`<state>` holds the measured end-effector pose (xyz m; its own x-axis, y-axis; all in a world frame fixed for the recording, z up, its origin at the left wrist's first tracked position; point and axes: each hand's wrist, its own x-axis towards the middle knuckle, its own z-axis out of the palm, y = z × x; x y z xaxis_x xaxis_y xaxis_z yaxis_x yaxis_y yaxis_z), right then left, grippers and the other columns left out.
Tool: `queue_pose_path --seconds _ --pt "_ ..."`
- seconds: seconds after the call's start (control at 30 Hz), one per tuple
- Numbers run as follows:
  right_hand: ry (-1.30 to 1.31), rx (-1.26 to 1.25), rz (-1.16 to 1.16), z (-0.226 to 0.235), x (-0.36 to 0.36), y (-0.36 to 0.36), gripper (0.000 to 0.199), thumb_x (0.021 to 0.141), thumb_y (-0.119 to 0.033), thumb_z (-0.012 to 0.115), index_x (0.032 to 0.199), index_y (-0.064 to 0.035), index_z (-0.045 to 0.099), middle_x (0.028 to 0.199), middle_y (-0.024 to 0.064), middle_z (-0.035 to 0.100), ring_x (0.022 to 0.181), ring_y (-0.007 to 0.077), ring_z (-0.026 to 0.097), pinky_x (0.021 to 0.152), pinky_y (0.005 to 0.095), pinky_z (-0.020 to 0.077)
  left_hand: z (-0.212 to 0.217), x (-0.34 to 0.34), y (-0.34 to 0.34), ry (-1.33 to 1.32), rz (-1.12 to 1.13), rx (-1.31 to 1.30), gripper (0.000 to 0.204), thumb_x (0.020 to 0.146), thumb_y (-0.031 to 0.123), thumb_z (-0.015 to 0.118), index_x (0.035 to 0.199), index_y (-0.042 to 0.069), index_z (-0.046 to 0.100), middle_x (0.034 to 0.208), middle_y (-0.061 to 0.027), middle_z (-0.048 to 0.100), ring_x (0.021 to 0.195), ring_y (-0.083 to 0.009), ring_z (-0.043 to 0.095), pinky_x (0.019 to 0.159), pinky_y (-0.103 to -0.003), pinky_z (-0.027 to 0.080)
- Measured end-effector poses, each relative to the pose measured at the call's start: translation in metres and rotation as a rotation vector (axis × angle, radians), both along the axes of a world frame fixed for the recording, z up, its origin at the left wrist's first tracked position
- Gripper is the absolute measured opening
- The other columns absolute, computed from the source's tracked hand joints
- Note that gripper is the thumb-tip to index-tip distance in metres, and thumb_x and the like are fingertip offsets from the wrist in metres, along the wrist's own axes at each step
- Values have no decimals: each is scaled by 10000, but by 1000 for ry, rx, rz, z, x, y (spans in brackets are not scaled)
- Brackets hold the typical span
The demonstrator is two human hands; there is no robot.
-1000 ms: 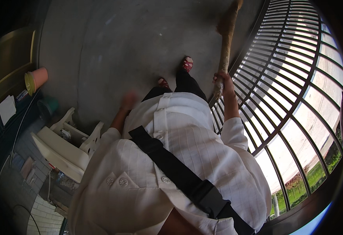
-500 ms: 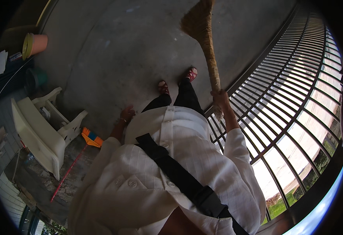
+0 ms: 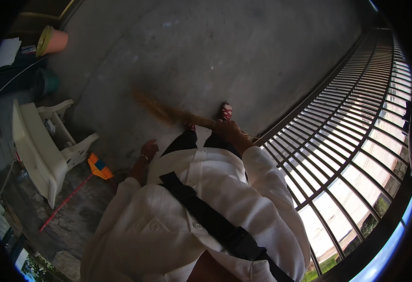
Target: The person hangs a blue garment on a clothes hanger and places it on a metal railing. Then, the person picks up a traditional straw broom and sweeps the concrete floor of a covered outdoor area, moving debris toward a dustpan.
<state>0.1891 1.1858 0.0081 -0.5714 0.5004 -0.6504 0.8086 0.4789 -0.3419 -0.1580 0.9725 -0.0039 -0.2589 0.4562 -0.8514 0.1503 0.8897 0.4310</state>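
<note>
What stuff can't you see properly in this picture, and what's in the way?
All in the head view:
- Broom: its bristles are smeared by motion blur.
- Broom handle: partly covered by the right grip.
- Left shoe: mostly hidden by the broom and the dark trouser leg.
- Green bucket: too dark inside to tell what it holds.
- Railing: cut off by the picture's edge.

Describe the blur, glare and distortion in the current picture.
Head view: the tan straw broom is smeared at its brush end; head view: pale ground beyond the dark metal railing looks washed out; head view: that railing appears bowed.
</note>
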Motion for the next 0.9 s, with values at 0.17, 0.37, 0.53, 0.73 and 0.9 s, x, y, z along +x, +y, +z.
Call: queue_pose_path --seconds 0.17,0.37,0.53,0.73,0.9 --pt "-251 143 267 7 152 59 156 803 -223 554 954 -182 566 981 112 531 858 292 610 658 423 532 18 47 27 3 70 46 490 823 276 549 1260 80 445 932 -84 617 803 -172 590 677 -320 490" --pt "-591 281 -562 66 321 175 388 837 -346 473 1046 -24 534 948 188 610 912 349 592 766 458 478 14 92 50 -21 93 52 494 818 281 550 1254 71 449 918 -82 618 792 -163 588 676 -319 490" --pt "-196 291 -1033 72 288 240 402 769 -314 508 920 53 571 887 249 600 880 392 581 733 442 461 -5 114 59 52 -39 87 469 791 276 564 1214 83 495 872 -82 641 733 -160 604 664 -305 494" --pt "43 218 -858 73 204 209 514 717 -403 643 936 38 498 860 268 589 847 411 571 707 447 453 -4 124 77 195 -217 183 429 820 272 556 1195 69 505 997 -115 625 859 -214 619 743 -326 491" --pt "140 90 -410 25 107 167 431 790 -377 564 972 -14 420 773 256 599 747 437 576 639 506 454 -18 108 81 214 -165 261 462 787 293 569 1197 87 510 972 -88 637 895 -210 606 795 -328 472"
